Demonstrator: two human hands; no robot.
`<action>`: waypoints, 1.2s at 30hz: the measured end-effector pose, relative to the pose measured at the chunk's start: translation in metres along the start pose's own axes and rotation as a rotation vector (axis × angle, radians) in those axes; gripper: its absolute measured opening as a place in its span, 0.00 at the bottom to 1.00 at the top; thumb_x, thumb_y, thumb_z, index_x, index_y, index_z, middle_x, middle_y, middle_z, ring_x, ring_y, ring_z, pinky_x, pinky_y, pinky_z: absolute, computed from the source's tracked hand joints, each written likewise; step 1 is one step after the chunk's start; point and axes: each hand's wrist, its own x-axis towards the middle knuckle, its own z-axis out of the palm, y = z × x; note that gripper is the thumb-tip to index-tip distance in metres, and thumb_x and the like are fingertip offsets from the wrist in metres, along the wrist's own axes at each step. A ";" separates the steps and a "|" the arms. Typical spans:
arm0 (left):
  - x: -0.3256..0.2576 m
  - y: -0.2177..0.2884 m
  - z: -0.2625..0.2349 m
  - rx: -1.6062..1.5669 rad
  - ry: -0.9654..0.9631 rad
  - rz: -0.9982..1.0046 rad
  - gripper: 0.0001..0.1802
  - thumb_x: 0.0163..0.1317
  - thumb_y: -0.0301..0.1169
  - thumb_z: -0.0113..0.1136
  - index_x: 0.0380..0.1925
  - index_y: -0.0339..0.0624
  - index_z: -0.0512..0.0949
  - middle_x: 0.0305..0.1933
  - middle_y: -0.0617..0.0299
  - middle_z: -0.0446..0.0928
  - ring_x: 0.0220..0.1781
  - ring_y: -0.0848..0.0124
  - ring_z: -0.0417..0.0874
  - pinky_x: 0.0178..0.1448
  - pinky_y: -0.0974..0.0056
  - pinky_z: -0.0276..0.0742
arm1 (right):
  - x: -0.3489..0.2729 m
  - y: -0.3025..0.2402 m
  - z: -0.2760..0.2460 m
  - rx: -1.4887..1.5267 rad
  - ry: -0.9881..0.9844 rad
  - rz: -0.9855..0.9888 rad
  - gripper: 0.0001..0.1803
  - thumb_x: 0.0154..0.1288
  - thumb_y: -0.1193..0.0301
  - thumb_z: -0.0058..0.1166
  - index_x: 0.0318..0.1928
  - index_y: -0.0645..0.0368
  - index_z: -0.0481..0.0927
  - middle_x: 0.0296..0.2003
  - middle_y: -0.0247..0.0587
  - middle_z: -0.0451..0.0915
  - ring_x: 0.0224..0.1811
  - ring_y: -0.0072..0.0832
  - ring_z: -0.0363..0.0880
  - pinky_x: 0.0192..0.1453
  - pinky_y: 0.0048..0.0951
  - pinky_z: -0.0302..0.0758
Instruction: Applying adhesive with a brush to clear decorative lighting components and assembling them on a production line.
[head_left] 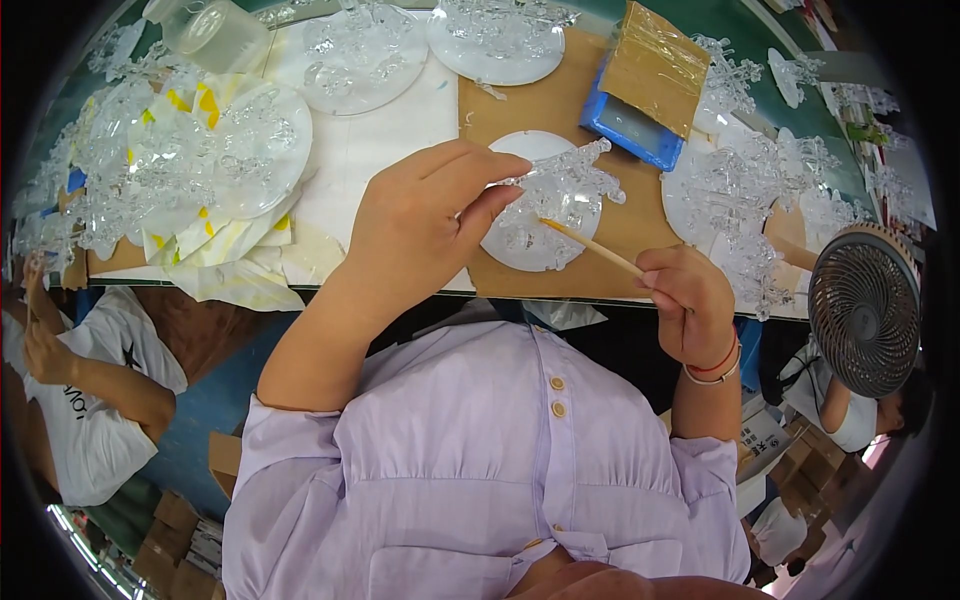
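My left hand (pixel 425 220) pinches one end of a clear plastic piece (pixel 582 172) with a branching, knobbly shape, between thumb and fingertips. Under it lies a round white disc (pixel 528 258), with more clear plastic partly covered by the held piece. In my right hand (pixel 690 300), a slim wooden-handled brush (pixel 605 255) is gripped near its far end. Its orange-tinged tip points left over the disc, just below the plastic piece; whether it touches anything I cannot tell.
Brown cardboard (pixel 490 120) covers the middle. A blue box (pixel 628 135) with a cardboard flap stands beyond the disc. Clear parts are heaped on a left disc (pixel 298 135) and at right (pixel 690 190). A black fan (pixel 865 310) stands right; a co-worker's hand (pixel 45 350) shows left.
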 end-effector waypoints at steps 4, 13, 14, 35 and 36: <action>0.000 0.000 0.001 -0.002 0.003 -0.001 0.12 0.53 0.19 0.67 0.38 0.39 0.83 0.34 0.58 0.83 0.35 0.67 0.84 0.37 0.68 0.77 | 0.004 0.006 -0.003 0.006 -0.021 -0.035 0.03 0.71 0.76 0.47 0.42 0.63 0.71 0.31 0.49 0.80 0.26 0.30 0.79 0.31 0.25 0.75; -0.001 0.000 0.002 0.017 0.010 0.003 0.12 0.53 0.20 0.67 0.39 0.40 0.83 0.34 0.58 0.83 0.35 0.66 0.84 0.37 0.68 0.77 | 0.020 -0.002 0.010 0.019 -0.032 -0.018 0.08 0.63 0.79 0.54 0.41 0.62 0.71 0.31 0.48 0.79 0.26 0.39 0.78 0.29 0.32 0.73; -0.001 0.000 0.002 0.013 0.017 0.004 0.12 0.53 0.20 0.67 0.39 0.40 0.83 0.34 0.58 0.83 0.35 0.66 0.84 0.37 0.68 0.77 | 0.028 -0.004 0.009 0.018 -0.046 -0.037 0.08 0.62 0.80 0.55 0.41 0.62 0.71 0.31 0.48 0.79 0.27 0.40 0.78 0.29 0.33 0.73; 0.003 0.003 0.002 0.027 -0.008 -0.001 0.11 0.53 0.20 0.67 0.38 0.39 0.83 0.35 0.59 0.83 0.35 0.67 0.83 0.38 0.68 0.78 | 0.026 -0.021 0.043 -0.325 -0.042 -0.354 0.11 0.52 0.78 0.62 0.32 0.66 0.72 0.31 0.49 0.78 0.22 0.33 0.73 0.23 0.29 0.68; 0.002 0.003 0.002 0.029 -0.010 0.000 0.11 0.53 0.20 0.67 0.38 0.39 0.83 0.35 0.59 0.83 0.35 0.67 0.83 0.38 0.68 0.78 | 0.027 -0.023 0.039 -0.251 -0.045 -0.294 0.11 0.53 0.79 0.61 0.33 0.65 0.72 0.30 0.49 0.77 0.22 0.34 0.73 0.23 0.30 0.69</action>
